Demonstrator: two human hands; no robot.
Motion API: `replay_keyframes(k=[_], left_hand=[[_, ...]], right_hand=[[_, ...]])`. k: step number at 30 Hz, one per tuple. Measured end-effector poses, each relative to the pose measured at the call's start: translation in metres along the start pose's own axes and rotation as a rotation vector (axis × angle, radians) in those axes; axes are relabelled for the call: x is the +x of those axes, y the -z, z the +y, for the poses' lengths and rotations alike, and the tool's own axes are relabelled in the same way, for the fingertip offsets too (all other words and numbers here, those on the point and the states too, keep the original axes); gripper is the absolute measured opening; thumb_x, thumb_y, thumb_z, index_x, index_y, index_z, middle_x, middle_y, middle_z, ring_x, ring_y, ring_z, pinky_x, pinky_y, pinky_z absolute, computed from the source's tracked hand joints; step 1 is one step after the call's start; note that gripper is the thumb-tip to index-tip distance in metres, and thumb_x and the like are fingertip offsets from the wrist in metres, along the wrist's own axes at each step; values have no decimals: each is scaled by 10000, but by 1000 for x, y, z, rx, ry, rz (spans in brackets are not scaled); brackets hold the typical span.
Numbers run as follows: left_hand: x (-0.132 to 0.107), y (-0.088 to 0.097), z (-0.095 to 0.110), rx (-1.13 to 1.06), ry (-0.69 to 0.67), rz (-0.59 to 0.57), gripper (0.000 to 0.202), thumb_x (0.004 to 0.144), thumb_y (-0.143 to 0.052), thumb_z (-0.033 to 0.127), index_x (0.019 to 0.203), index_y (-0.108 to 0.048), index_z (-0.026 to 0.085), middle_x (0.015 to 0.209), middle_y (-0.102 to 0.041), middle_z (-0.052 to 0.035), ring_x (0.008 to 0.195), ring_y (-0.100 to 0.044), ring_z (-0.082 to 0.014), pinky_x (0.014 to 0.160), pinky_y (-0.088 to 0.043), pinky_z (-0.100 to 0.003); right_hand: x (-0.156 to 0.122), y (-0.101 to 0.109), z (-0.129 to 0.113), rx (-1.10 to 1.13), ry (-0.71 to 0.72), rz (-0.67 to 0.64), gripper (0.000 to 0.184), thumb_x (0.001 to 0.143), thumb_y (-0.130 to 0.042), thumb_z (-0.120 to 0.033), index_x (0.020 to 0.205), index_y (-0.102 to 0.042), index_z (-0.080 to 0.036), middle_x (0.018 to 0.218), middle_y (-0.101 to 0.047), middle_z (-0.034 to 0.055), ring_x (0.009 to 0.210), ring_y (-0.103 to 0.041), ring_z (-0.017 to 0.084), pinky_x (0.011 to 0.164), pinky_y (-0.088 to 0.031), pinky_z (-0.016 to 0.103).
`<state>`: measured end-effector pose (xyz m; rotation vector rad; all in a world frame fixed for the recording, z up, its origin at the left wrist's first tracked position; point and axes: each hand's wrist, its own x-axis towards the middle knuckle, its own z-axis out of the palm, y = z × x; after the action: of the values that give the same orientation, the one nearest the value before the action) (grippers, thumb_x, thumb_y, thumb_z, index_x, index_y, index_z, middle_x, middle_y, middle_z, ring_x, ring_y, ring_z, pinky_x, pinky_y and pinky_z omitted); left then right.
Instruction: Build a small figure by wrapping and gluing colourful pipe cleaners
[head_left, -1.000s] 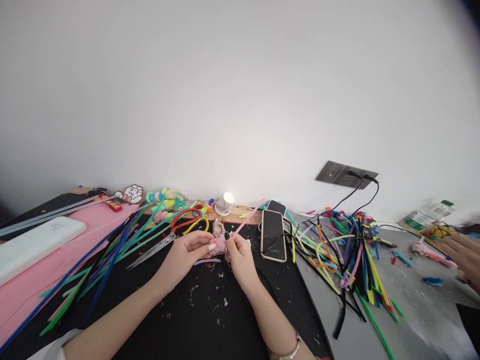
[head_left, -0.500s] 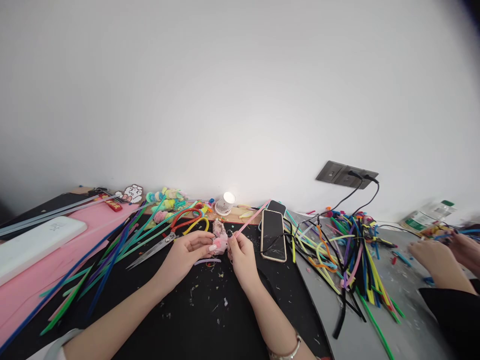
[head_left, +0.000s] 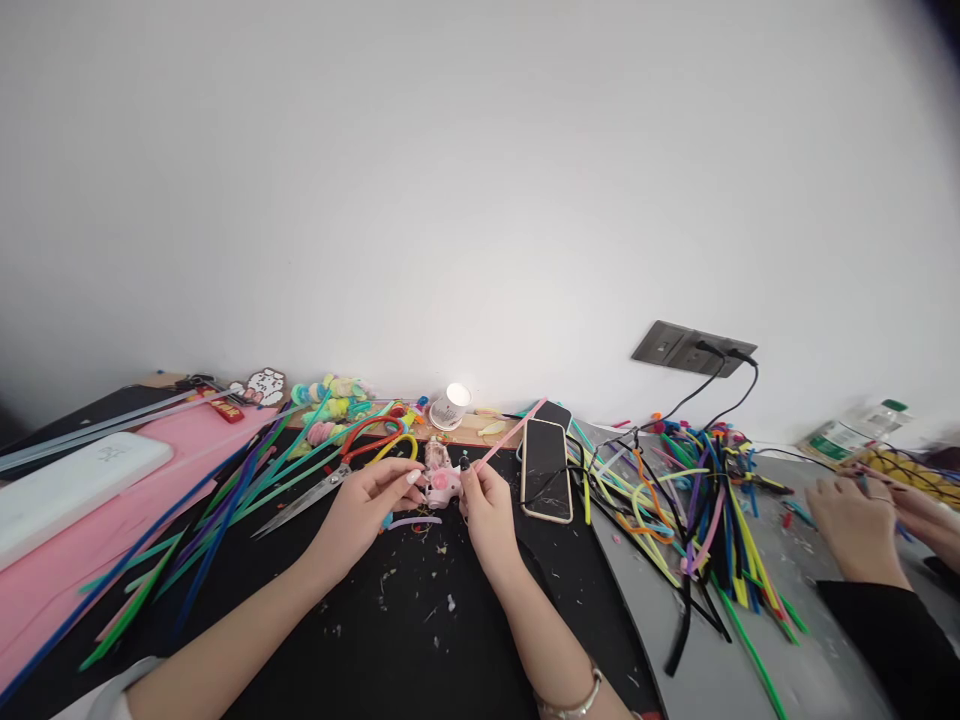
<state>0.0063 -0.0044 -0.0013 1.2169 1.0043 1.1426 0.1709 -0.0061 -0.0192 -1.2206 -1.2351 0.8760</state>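
Head view: the left hand (head_left: pixel 367 500) has its grip pinched on a pink figure (head_left: pixel 442 483) just above the black tabletop (head_left: pixel 420 625). The right hand (head_left: pixel 487 500), close beside the figure on its right, pinches a pink stem (head_left: pixel 510 432). The stem's long axis slants up and right toward a phone (head_left: pixel 545 468).

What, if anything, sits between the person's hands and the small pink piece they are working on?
Nothing visible. The left hand holds the pink piece directly, and the right hand pinches the pink pipe cleaner where it meets it. The scissors lie off to the left, the phone to the right.
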Motion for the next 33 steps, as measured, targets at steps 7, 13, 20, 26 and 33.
replay_keyframes(k=[7,13,20,26,33], left_hand=[[0,0,-2,83,-74,-6,274,765,-663,391,951,-643,191,852,-706,-36,780,-677,-195,764,-567,-346],[-2,-5,-1,35,-12,-148,260,757,-673,333,967,-633,184,929,-721,-64,926,-682,-233,826,-563,-373],[-1,-5,-2,-12,-18,-129,251,746,-684,333,944,-643,185,938,-729,-61,907,-691,-232,818,-568,-375],[0,-4,-2,-30,5,-134,230,740,-697,302,933,-639,190,919,-734,-47,883,-695,-206,800,-572,-336],[-1,-5,0,-39,-1,-108,220,728,-713,307,898,-648,183,873,-733,-40,853,-697,-198,800,-567,-325]], right_hand=[[-2,1,-5,-82,60,-20,294,855,-480,-402,646,-461,-197,520,-408,-55,472,-334,102,460,-262,215],[-4,0,-9,-133,62,-127,299,878,-461,-407,670,-463,-192,511,-371,-63,472,-312,100,453,-232,214],[-5,-1,-8,-144,47,-155,302,885,-456,-420,689,-481,-191,510,-354,-68,468,-301,101,462,-228,218],[-5,-1,-7,-155,50,-162,301,887,-456,-418,692,-488,-190,518,-365,-62,477,-312,105,470,-231,221],[-5,-1,-8,-166,50,-169,296,878,-462,-409,676,-481,-193,517,-352,-65,476,-297,104,471,-224,222]])
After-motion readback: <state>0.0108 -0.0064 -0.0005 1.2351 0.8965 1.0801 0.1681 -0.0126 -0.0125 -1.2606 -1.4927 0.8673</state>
